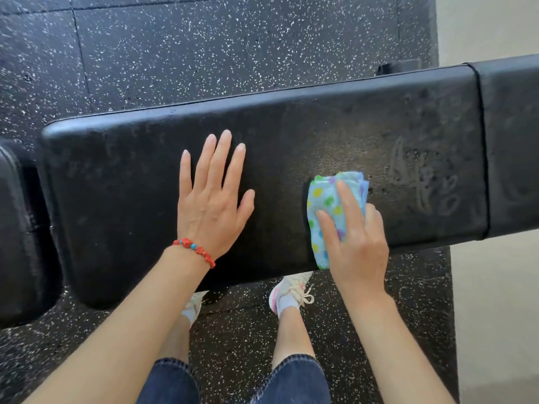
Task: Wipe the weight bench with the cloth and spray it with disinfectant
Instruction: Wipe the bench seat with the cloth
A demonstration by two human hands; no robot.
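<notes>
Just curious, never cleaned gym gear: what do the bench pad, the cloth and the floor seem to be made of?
Bench pad: probably vinyl or faux leather, black with a dull sheen and smear marks. Cloth: soft woven fabric, folded, pale blue with coloured dots. Floor: likely rubber tiles, matte black with white flecks.

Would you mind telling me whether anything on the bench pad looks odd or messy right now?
Pale smeared streaks mark the weight bench pad, right of the cloth; they look like unwiped residue. Nothing seems torn or spilled.
</notes>
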